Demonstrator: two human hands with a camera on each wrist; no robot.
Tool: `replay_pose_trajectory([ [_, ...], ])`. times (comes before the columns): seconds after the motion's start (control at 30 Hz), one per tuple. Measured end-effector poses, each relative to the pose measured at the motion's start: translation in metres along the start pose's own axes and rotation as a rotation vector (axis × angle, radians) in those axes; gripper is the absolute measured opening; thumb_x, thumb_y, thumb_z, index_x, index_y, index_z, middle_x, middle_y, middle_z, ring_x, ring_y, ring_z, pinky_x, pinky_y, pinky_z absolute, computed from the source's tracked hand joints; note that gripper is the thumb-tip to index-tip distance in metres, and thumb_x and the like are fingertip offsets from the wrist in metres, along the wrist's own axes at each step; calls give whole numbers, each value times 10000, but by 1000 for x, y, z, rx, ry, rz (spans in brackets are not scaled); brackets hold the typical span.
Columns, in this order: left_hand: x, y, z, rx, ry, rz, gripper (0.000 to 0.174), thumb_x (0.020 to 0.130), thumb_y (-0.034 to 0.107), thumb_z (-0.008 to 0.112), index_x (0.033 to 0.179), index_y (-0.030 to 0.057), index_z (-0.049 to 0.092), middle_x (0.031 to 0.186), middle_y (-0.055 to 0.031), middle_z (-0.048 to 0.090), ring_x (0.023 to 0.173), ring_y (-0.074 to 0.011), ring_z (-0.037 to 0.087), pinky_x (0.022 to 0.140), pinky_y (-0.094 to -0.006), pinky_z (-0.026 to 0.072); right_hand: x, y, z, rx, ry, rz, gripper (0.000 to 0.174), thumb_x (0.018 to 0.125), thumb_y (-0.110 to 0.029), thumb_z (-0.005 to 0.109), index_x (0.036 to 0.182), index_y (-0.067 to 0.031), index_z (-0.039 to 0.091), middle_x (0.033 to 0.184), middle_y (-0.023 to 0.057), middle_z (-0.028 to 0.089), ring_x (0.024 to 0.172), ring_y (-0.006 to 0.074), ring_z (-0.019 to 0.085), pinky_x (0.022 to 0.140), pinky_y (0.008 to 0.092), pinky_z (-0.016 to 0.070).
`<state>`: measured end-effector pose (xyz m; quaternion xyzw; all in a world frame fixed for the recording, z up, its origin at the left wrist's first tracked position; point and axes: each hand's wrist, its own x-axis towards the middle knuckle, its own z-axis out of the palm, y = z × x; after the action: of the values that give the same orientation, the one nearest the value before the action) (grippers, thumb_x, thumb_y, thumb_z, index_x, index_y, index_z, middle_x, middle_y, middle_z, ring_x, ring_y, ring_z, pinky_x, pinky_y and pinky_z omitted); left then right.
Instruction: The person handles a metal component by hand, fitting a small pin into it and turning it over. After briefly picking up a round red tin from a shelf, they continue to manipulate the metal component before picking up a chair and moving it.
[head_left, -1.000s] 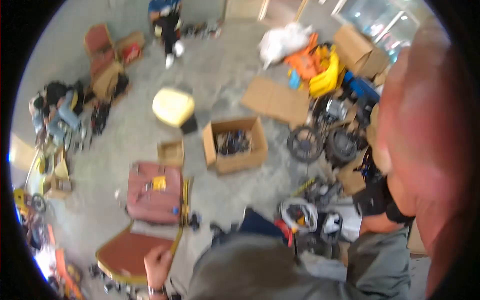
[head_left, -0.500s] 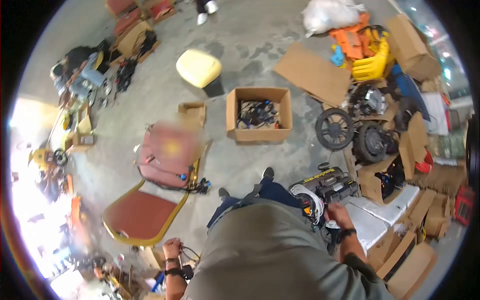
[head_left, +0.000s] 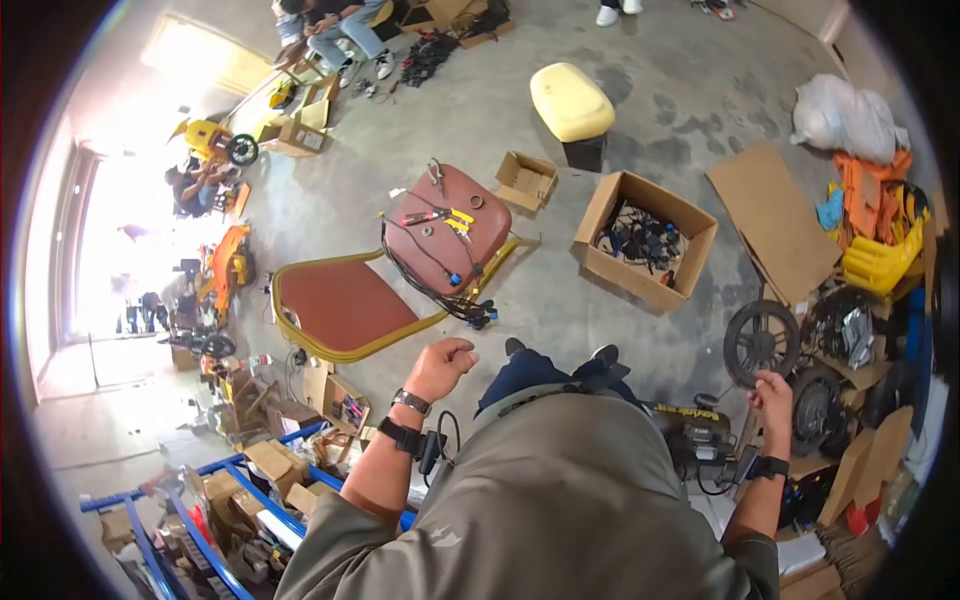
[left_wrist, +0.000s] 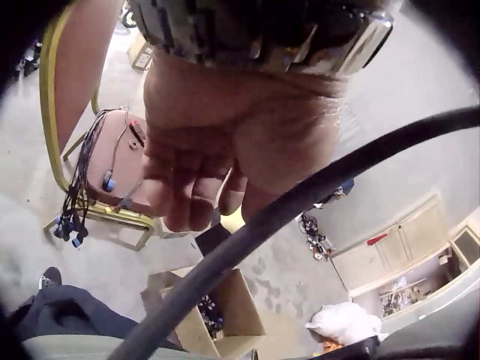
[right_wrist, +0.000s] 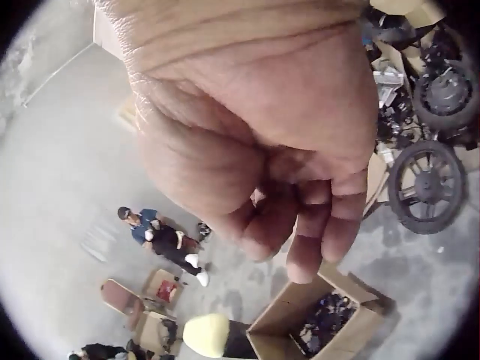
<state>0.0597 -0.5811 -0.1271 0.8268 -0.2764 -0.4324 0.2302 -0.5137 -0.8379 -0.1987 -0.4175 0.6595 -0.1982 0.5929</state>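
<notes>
My left hand (head_left: pixel 440 368) hangs in front of the body with loosely bent fingers and nothing in it, nearest a chair with a red-brown seat (head_left: pixel 435 262) and backrest (head_left: pixel 340 305). On the seat lie a red-handled tool (head_left: pixel 425 217), a yellow-handled tool (head_left: pixel 460 218) and small ring-shaped parts. A black wire harness (head_left: pixel 470 312) with blue connectors drapes over the seat's near edge. Away to the right, my right hand (head_left: pixel 771 400) is also bare, its fingers loosely curled in the right wrist view. It overlaps a black spoked wheel (head_left: pixel 761 343) in the head view.
An open cardboard box (head_left: pixel 640 280) of dark cable parts stands ahead, with a yellow-topped stool (head_left: pixel 572 103) beyond. A flat cardboard sheet (head_left: pixel 775 220) and orange and yellow parts lie at right. A blue-framed rack (head_left: pixel 210 545) of boxes is at lower left. People sit farther off.
The head view has swung left, so the chair and box appear farther right. My left hand has come up toward the chair, and my right hand has moved off the white and black things beside me.
</notes>
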Motion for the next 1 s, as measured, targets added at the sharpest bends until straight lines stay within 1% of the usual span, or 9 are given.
replay_pose_trajectory([
  [0.2, -25, -87, -5, -293, 120, -275, 236, 864, 226, 692, 975, 18, 707, 750, -32, 672, 637, -105, 623, 558, -258, 487, 21, 33, 26, -106, -131, -55, 214, 894, -54, 574, 1099, -8, 614, 717, 29, 605, 564, 133, 598, 519, 257, 464],
  [0.37, -72, -201, -35, -483, 380, -602, 241, 881, 180, 670, 1039, -3, 683, 744, -41, 670, 593, -131, 637, 499, -267, 499, -19, 92, 76, -228, -224, 206, 248, 844, -41, 590, 1089, -11, 595, 718, 68, 630, 568, 174, 621, 512, 307, 496],
  [0.47, -92, -225, -53, -483, 419, -666, 270, 890, 169, 659, 1089, -14, 662, 756, -51, 676, 585, -137, 641, 492, -273, 507, -33, 90, 107, -266, -217, 314, 254, 837, -31, 587, 1089, -7, 593, 729, 83, 639, 559, 182, 616, 508, 317, 495],
  [0.6, -81, -237, -74, -669, 490, -625, 353, 898, 197, 676, 1160, -33, 618, 738, -60, 633, 551, -130, 600, 441, -278, 475, -39, 58, 134, -246, -234, 217, 289, 831, -38, 584, 1116, 6, 598, 784, 87, 657, 541, 165, 594, 487, 297, 475],
  [0.73, -44, -244, -142, -580, 986, -398, 465, 915, 292, 671, 1232, -33, 572, 798, -54, 611, 564, -112, 575, 404, -265, 447, -31, 5, 161, -341, -210, 114, 350, 832, -48, 590, 1176, 15, 590, 808, 89, 667, 534, 147, 592, 471, 274, 469],
  [0.77, -40, -240, -177, -488, 966, -432, 590, 911, 369, 662, 1316, -37, 526, 969, -143, 661, 753, -222, 662, 589, -351, 550, -35, -12, 171, -351, -197, 106, 358, 833, -49, 592, 1185, 15, 586, 809, 87, 667, 534, 144, 592, 472, 271, 470],
  [0.83, -13, -268, -231, -29, 1238, -152, 696, 897, 420, 653, 1361, -67, 478, 1175, -261, 632, 1078, -362, 626, 918, -417, 507, -37, -26, 183, -374, -200, 76, 376, 844, -68, 600, 1212, 7, 574, 832, 87, 670, 557, 144, 607, 492, 270, 482],
  [0.9, -2, -232, -279, 71, 1219, -172, 780, 866, 463, 666, 1360, -101, 455, 1358, -322, 504, 1292, -420, 475, 1096, -424, 355, -38, -31, 190, -369, -198, 104, 375, 856, -85, 600, 1218, 7, 568, 850, 89, 671, 572, 147, 614, 507, 272, 492],
  [1.0, 42, -227, -312, 225, 1237, -183, 864, 814, 486, 713, 1357, -127, 438, 1394, -305, 477, 1278, -413, 491, 1061, -427, 400, -46, -31, 207, -398, -203, 131, 365, 871, -101, 595, 1218, 10, 564, 868, 92, 671, 599, 153, 628, 529, 280, 509],
])
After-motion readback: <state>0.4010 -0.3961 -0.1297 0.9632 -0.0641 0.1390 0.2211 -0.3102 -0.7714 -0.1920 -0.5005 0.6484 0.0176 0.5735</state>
